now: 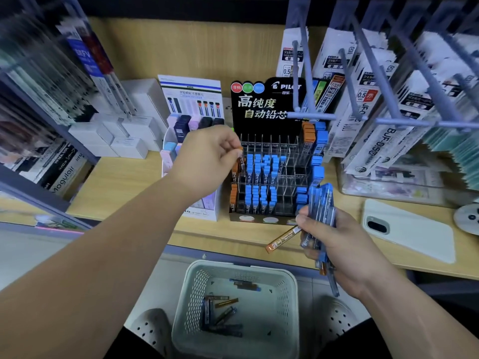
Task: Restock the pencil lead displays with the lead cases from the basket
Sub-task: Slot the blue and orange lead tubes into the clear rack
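1. I'm in a stationery shop, facing a wooden shelf (124, 182) full of goods.
2. Before me stands a Pilot display (269, 107), its clear slots holding rows of blue and orange cases (250, 164).
3. Just left of it is a white display (190, 92) with pastel and dark stock.
4. On my right, pegs (311, 116) hang thick with packaged refills (368, 99).
5. On my left are racked packs (85, 60) and stacked white boxes (129, 147).

- lead case (240, 152) in left hand (207, 159): only an orange tip shows past the fingers.
- bundle of lead cases (321, 200) in right hand (337, 242): middle lengths hidden by the fingers, count unclear.
- display (259, 107): slot labels too small to read; left column partly behind the left hand.
- basket (233, 265): near side cut off by the bottom edge.
- hanging packets (39, 73), far left: blurred, print unreadable.
- round white object (469, 216): cut off by the right edge.
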